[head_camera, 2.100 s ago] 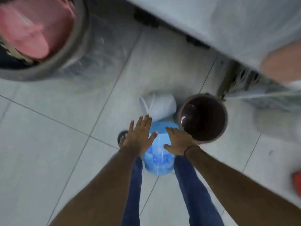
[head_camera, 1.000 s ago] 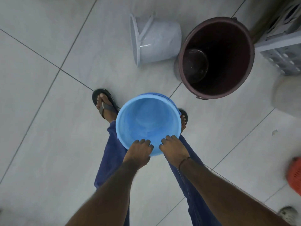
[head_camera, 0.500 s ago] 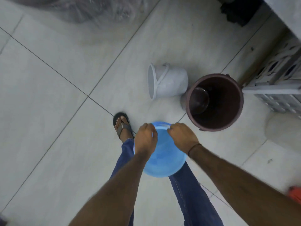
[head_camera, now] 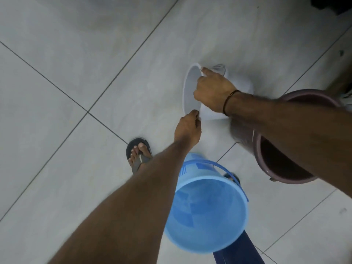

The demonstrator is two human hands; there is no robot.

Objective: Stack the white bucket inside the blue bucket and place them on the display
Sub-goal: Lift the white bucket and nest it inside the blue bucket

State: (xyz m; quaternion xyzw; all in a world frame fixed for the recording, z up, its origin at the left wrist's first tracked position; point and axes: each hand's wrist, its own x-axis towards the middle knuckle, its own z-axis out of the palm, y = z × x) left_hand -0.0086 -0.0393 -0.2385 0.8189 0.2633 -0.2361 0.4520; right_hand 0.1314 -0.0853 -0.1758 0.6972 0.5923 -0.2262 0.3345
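The smooth white bucket (head_camera: 192, 88) lies on its side on glossy floor tiles (head_camera: 66, 54), beyond the translucent blue bucket (head_camera: 207, 210). Left hand (head_camera: 187, 130) pinches its near rim; right hand (head_camera: 213, 92) grips its far rim. No legible writing.

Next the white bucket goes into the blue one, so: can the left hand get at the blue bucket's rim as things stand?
Probably yes. The left hand is pinching the white bucket rim, so it must let go first. The blue bucket sits below the left forearm, mouth open toward the camera, with nothing covering its rim.
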